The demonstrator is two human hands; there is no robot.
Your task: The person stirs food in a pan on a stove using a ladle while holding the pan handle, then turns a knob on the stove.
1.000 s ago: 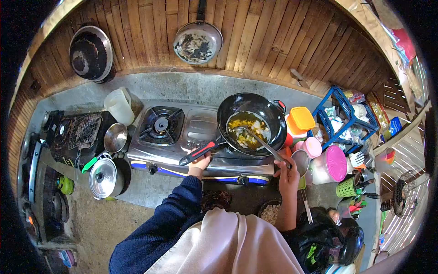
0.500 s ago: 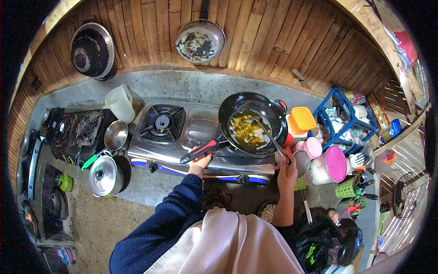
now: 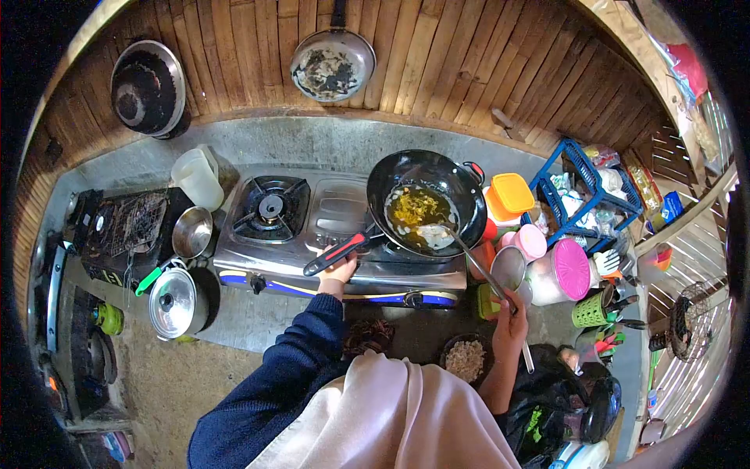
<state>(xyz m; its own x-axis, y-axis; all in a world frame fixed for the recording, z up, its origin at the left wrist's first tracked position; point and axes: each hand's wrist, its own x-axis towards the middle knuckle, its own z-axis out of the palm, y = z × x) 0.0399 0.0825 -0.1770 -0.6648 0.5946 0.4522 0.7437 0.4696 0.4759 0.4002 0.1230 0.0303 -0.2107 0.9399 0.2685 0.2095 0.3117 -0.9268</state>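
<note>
A black wok (image 3: 426, 168) stands on the right burner of a two-burner gas stove (image 3: 336, 270), with oil and yellow-orange bits of food (image 3: 414, 207) in its bottom. Its red-and-black handle points to the lower left. My left hand (image 3: 337, 271) is closed at that handle, with the fingers partly hidden beneath it. In my right hand (image 3: 512, 316) is the long shaft of a metal spatula (image 3: 478, 267), gripped near its dark end. The spatula's pale, coated blade lies low in the wok, at the near right edge of the oil.
Left of the stove are a lidded pot (image 3: 176, 301), a small saucepan (image 3: 192, 232) and a blackened grill (image 3: 137, 230). To the right stand a strainer (image 3: 508, 268), a pink-lidded tub (image 3: 571, 270) and a blue rack (image 3: 594, 195). A bowl of pale food (image 3: 466, 358) sits below.
My right hand has moved down and slightly right, drawing the spatula blade toward the near side of the wok. My left hand stays at the handle. The whole view has shifted slightly.
</note>
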